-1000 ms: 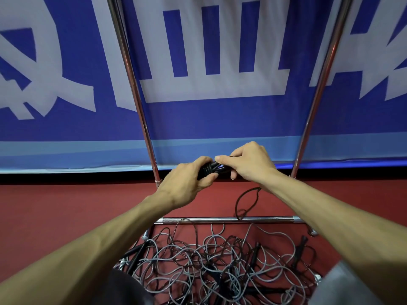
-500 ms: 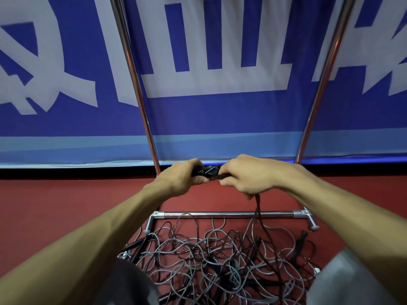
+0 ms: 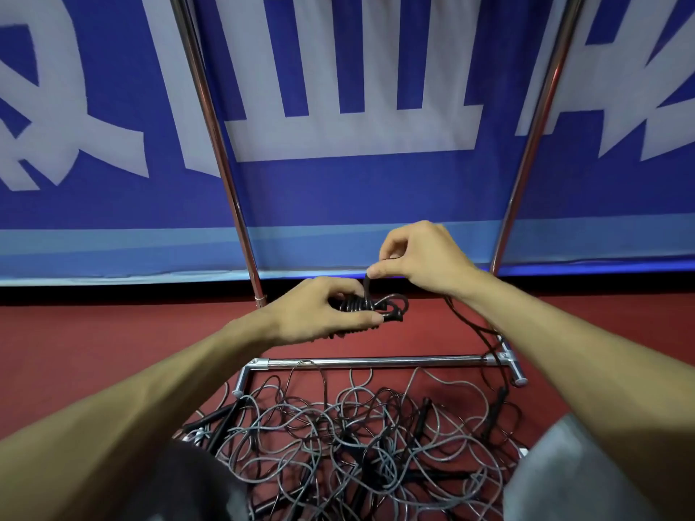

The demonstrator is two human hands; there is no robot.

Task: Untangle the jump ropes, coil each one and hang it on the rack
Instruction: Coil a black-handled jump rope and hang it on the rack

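My left hand (image 3: pixel 323 310) grips a black jump rope bundle (image 3: pixel 370 307), its handles wound round with several turns of cord. Just above it, my right hand (image 3: pixel 421 255) pinches the rope's free strand between thumb and forefinger. That dark strand (image 3: pixel 475 329) trails from under my right wrist down to the floor. A tangled pile of grey and black jump ropes (image 3: pixel 357 445) lies on the red floor below my arms. The chrome rack (image 3: pixel 370 362) stands over the pile, with two uprights rising at the left (image 3: pixel 214 137) and at the right (image 3: pixel 534 137).
A blue banner with large white characters (image 3: pixel 346 189) hangs behind the rack. The red floor (image 3: pixel 94 351) stretches out to the left. My knees, one dark (image 3: pixel 180 486) and one grey (image 3: pixel 571 479), frame the pile at the bottom.
My right hand has lifted off the bundle and now pulls the strand up above it. More turns of cord show around the handles. The view has tilted slightly downward.
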